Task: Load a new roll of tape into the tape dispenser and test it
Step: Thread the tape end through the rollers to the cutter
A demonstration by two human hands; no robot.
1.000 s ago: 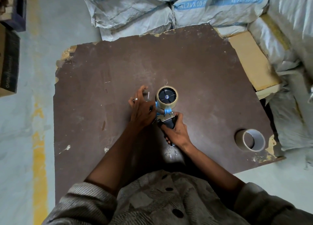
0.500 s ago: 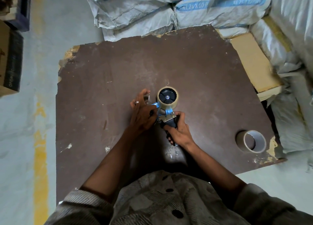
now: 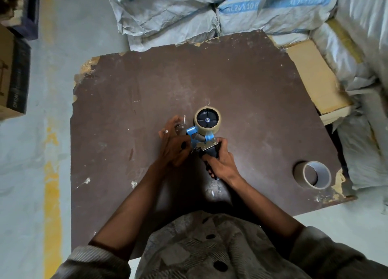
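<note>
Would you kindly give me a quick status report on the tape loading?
Right hand grips blue tape dispenser by its dark handle. Left hand at its front end, grip unclear. Beige tape roll on the hub. Near-empty cardboard roll lies aside, clear.

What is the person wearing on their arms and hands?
No gloves. The left hand has a ring on one finger; the right hand shows none. Both forearms are bare, with grey ribbed sleeves pushed up near the elbows.

A white sack (image 3: 273,7) behind the board carries blue print, roughly "XL 24 X 10"; remaining lettering is unreadable.
</note>
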